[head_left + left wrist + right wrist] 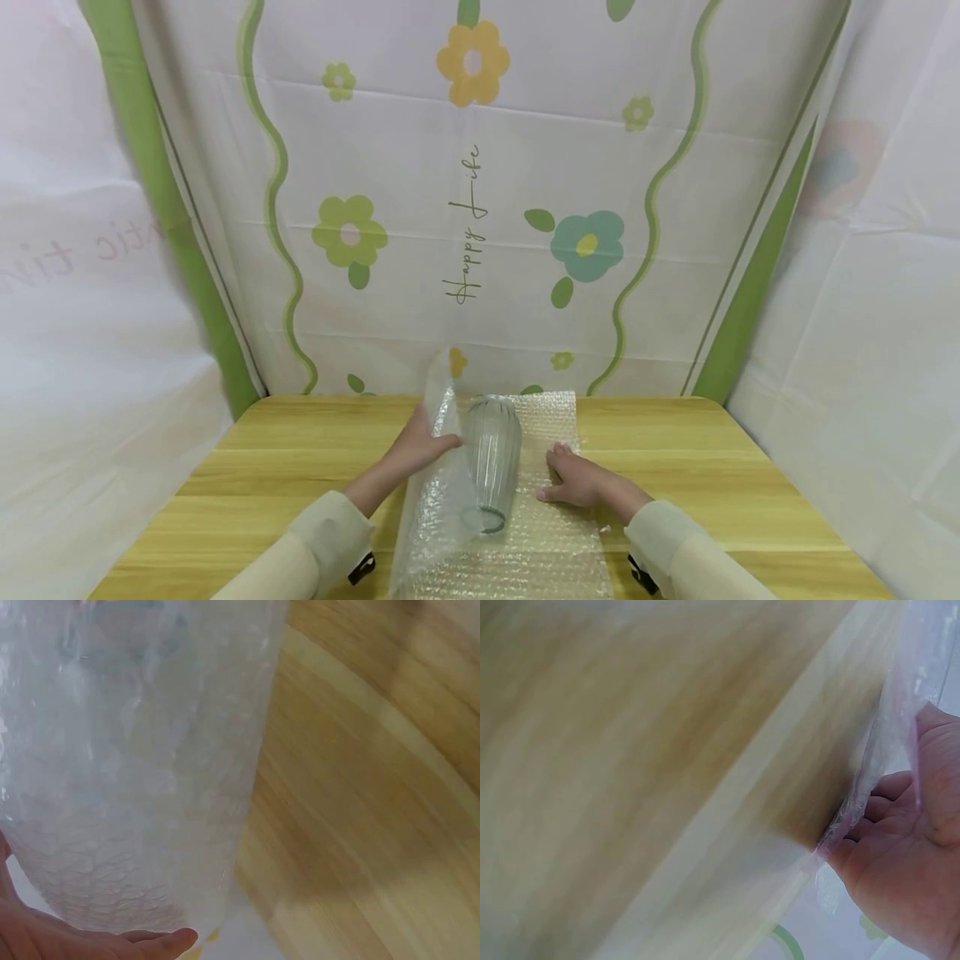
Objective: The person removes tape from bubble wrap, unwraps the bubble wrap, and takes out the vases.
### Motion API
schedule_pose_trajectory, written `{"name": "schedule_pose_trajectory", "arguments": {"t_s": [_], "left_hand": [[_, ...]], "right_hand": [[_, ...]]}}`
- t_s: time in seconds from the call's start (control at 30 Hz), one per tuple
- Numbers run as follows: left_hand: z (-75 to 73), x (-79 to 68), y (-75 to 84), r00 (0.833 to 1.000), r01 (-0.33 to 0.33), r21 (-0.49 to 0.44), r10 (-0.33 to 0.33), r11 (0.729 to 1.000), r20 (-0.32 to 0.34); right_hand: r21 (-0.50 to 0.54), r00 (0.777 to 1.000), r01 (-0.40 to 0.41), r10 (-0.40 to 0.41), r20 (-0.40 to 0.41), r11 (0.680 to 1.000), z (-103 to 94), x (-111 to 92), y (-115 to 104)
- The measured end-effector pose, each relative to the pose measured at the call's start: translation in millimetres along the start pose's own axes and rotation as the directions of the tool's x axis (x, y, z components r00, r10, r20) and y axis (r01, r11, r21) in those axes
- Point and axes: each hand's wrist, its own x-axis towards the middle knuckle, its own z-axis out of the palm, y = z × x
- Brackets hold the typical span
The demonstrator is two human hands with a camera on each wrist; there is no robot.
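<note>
A ribbed, clear greenish glass vase (492,454) lies on its side on a sheet of bubble wrap (555,542), one round end toward me. My left hand (420,446) grips the sheet's left part, which stands raised beside the vase and overlaps its left side. In the left wrist view, the raised bubble wrap (150,780) fills much of the picture, with fingers (161,945) along its edge. To the right of the vase, my right hand (581,482) holds the sheet's right edge between thumb and fingers, as the right wrist view also shows.
The wood-grain table (690,467) extends on both sides of the sheet. A white curtain with printed flowers (472,325) hangs behind the table, with more white cloth (847,350) at the sides.
</note>
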Motion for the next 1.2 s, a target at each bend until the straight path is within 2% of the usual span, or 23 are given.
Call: {"name": "schedule_pose_trajectory", "arguments": {"t_s": [0.57, 0.83, 1.0, 1.2], "left_hand": [[-18.2, -6.5, -30.5, 0.997, 0.08, 0.036, -0.08, 0.996, -0.001], [-23.3, -7.8, -42.5, 0.998, 0.066, 0.057, -0.065, 0.996, -0.008], [-27.9, -11.1, -46.9, 0.995, 0.092, 0.114, -0.096, 0.989, 0.026], [-29.5, -10.3, -51.4, 0.999, 0.045, 0.236, -0.046, 0.971, 0.002]], "right_hand": [[-0.004, 1.0, -0.009, 0.009, 0.007, 1.0, -0.2, -3, -4], [0.004, 1.0, 0.003, -0.003, 0.012, 1.0, -0.3, -3, -3], [0.004, 1.0, -0.006, 0.006, 0.003, 1.0, 1.4, -2, 0], [-0.008, 1.0, 0.0, 0.0, -0.008, 1.0, 2.0, -1, 1]]}}
